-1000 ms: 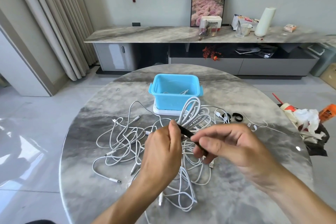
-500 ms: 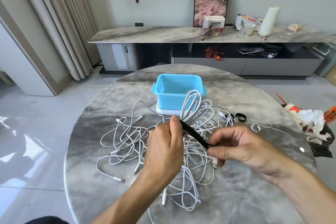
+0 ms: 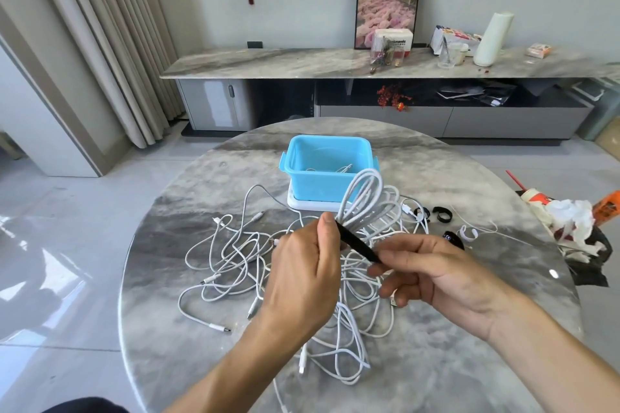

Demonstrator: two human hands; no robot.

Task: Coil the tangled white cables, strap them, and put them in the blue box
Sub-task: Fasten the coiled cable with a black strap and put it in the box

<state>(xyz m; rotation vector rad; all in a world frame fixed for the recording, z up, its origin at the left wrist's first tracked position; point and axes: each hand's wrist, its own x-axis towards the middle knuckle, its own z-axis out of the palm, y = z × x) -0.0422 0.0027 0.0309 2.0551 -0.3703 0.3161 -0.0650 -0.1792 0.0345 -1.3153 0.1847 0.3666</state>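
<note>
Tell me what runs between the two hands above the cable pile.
In the head view, a black strap spans the gap: the left hand pinches its upper end against the coiled white cable, and the right hand pinches its lower end.

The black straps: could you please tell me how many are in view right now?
4. One strap is stretched between the left hand and right hand. Two curled straps lie right of the blue box; another shows behind the right hand. Cables may hide more.
</note>
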